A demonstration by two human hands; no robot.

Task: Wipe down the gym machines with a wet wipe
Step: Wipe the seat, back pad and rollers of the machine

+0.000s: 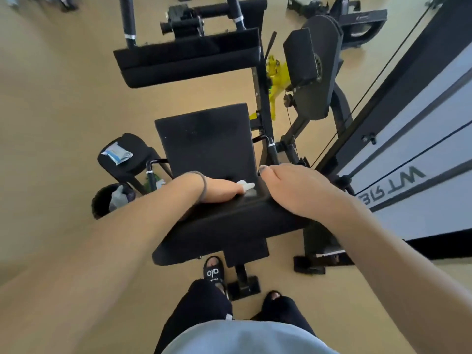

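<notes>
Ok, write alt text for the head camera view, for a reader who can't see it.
Seen from above, a person's left hand presses a white wet wipe onto a black padded gym machine seat, while the right hand rests on the pad's edge. A wipes packet lies on a small black stool to the left.

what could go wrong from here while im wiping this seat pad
1. The wet wipe sits mostly hidden under the left hand, so it could bunch up and miss parts of the pad.
2. The right hand rests on the pad's edge; if the surface gets damp, that bracing hand might slip.
3. The wipe pack lies on the small stool off to the left, so reaching for a fresh wipe means leaning away from the machine.
</notes>
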